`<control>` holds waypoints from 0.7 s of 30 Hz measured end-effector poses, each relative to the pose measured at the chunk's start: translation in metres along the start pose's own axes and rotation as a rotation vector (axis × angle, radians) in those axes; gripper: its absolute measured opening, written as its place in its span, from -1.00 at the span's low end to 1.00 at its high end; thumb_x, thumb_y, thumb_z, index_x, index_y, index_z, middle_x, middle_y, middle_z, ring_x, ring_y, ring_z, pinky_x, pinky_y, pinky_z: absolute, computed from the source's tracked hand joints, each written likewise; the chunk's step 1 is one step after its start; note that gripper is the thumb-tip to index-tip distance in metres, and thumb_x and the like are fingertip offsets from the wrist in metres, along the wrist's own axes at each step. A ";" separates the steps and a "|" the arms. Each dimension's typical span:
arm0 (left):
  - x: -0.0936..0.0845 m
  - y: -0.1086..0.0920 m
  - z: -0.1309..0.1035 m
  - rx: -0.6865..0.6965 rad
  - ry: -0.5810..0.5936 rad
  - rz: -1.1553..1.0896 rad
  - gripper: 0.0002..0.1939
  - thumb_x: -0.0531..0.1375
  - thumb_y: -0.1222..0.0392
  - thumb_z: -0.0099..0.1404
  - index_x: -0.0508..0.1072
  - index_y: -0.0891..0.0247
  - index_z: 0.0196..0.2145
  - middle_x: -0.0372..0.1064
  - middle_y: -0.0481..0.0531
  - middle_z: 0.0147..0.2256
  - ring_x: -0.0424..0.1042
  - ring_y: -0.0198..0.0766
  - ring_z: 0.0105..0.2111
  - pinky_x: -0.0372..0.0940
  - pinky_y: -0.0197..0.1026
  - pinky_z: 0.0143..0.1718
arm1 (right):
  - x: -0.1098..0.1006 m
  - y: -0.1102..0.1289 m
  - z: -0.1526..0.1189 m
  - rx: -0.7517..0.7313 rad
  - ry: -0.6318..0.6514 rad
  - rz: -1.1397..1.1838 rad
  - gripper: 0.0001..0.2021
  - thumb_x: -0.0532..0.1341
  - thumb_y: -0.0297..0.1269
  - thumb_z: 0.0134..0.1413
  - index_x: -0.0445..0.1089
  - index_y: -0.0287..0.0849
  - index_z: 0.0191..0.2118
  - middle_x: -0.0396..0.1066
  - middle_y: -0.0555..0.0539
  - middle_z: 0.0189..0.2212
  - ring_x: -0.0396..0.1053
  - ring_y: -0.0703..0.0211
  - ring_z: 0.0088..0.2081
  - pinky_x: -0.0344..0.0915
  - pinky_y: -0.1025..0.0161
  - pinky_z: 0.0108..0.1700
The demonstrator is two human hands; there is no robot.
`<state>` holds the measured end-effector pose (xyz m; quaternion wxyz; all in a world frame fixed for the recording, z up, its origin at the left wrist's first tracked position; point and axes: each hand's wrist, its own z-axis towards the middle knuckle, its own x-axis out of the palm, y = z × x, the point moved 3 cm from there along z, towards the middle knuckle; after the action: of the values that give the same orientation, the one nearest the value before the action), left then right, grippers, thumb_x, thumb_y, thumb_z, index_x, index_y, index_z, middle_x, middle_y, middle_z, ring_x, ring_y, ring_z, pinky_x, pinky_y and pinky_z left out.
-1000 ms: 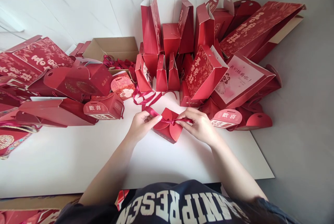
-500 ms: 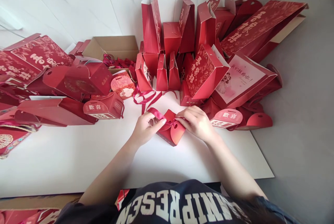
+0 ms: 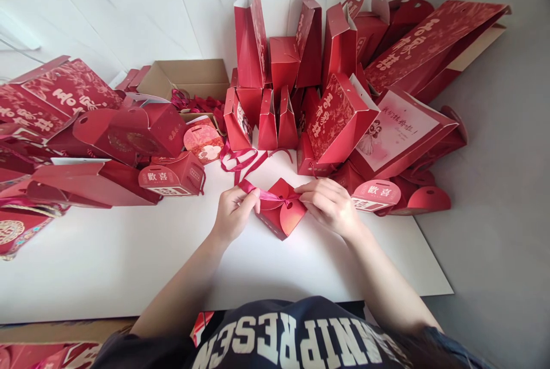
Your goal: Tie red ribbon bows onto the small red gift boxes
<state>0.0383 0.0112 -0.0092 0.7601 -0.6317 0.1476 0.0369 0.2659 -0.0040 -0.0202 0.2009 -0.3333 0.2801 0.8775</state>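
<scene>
A small red gift box [image 3: 281,223] with rounded top flaps sits on the white table in front of me. Magenta ribbon [image 3: 268,195] crosses its top and is knotted near the flap holes. To the left of the box, my left hand [image 3: 235,208] pinches the long side of the ribbon, pulled out straight. My right hand [image 3: 329,205] grips the short end at the box's right, its fingertips closed by the knot. The ribbon's loose length trails in loops on the table behind my left hand.
Red gift boxes [image 3: 172,174] crowd the left, and taller red bags [image 3: 249,42] stand at the back. More boxes and bags [image 3: 395,134] fill the right side by the grey wall [image 3: 507,185]. A cardboard box [image 3: 189,77] holds magenta ribbon. The white table [image 3: 129,266] ends near my body.
My left hand has moved left, away from the box, drawing the ribbon straight. My right hand has shifted slightly right. The loop over the box has tightened into a flat knot.
</scene>
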 end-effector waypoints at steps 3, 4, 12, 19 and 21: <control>-0.001 0.006 0.001 -0.099 -0.051 0.002 -0.54 0.12 0.13 0.31 0.32 0.24 -0.73 0.19 -0.04 -0.68 0.19 -0.32 -0.60 0.11 -0.20 -0.48 | -0.001 -0.002 -0.005 -0.012 0.001 -0.006 -0.83 0.10 -0.44 0.30 0.41 -0.09 -0.14 0.51 -0.16 -0.14 0.43 0.06 -0.13 0.36 0.08 -0.11; -0.002 0.008 0.001 -0.139 -0.064 0.010 -0.54 0.13 0.13 0.29 0.32 0.24 -0.75 0.19 -0.04 -0.70 0.18 -0.32 -0.62 0.10 -0.20 -0.50 | -0.002 -0.002 -0.005 -0.012 0.010 -0.009 -0.82 0.10 -0.45 0.30 0.41 -0.09 -0.12 0.49 -0.17 -0.13 0.42 0.05 -0.12 0.36 0.07 -0.09; -0.034 0.007 0.007 -0.432 0.262 0.343 -0.39 0.09 -0.11 0.31 0.28 0.26 -0.80 0.14 -0.05 -0.76 0.17 -0.35 -0.67 0.10 -0.22 -0.51 | -0.025 0.007 0.006 0.259 0.201 0.460 -0.85 0.16 -0.46 0.20 0.35 -0.09 -0.16 0.34 -0.15 -0.09 0.36 0.06 -0.04 0.36 0.10 -0.02; -0.034 0.001 0.016 -0.168 -0.042 0.382 -0.74 0.16 -0.06 0.30 0.45 0.18 -0.28 0.46 -0.06 -0.29 0.42 -0.25 -0.24 0.24 -0.28 -0.25 | -0.027 -0.012 -0.002 0.719 0.173 0.769 -0.80 0.17 -0.08 0.27 0.29 -0.10 -0.21 0.39 -0.06 -0.27 0.39 0.17 -0.31 0.36 0.19 -0.21; -0.025 0.010 0.017 -0.149 0.066 0.307 -0.72 0.15 -0.04 0.33 0.44 0.13 -0.11 0.46 -0.02 -0.08 0.41 -0.18 -0.04 0.27 -0.23 -0.05 | -0.023 -0.017 -0.005 0.819 0.206 0.649 -0.70 0.09 0.01 0.30 0.31 -0.12 -0.30 0.39 -0.03 -0.37 0.35 0.20 -0.38 0.32 0.22 -0.26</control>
<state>0.0156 0.0331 -0.0089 0.6914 -0.6571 0.2641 0.1427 0.2931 0.0020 -0.0132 0.0041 -0.2082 0.7069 0.6759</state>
